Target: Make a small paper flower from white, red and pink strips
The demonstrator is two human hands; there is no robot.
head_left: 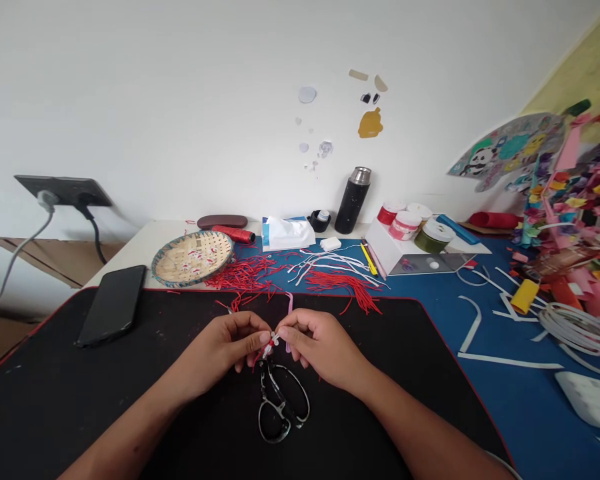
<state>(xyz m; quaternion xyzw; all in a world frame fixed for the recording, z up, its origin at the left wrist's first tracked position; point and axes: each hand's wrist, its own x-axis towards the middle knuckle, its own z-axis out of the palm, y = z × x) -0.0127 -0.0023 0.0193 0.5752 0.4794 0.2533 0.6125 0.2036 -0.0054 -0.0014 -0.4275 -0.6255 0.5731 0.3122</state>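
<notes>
My left hand [245, 341] and my right hand [313, 339] meet over the black mat [190, 413], fingertips pinched together. Between them is a small piece of knotted red and white cord [269, 348], gripped from both sides; the fingers partly cover it. Just below lies a pair of scissors [283, 407] with black and grey handles, its blades mostly out of sight under the hands. A pink strip [289, 303] shows behind my right fingers. Beyond the hands are cut red cords [347, 283], white cords [330, 263] and another pile of red cords [245, 272].
A woven basket [193, 260] with small red and white pieces stands back left, near a phone [113, 303]. Along the wall are a tissue pack [287, 233], a black flask [353, 200] and lidded jars [405, 225] on a white box. Paper strips and coiled cable [577, 327] lie right.
</notes>
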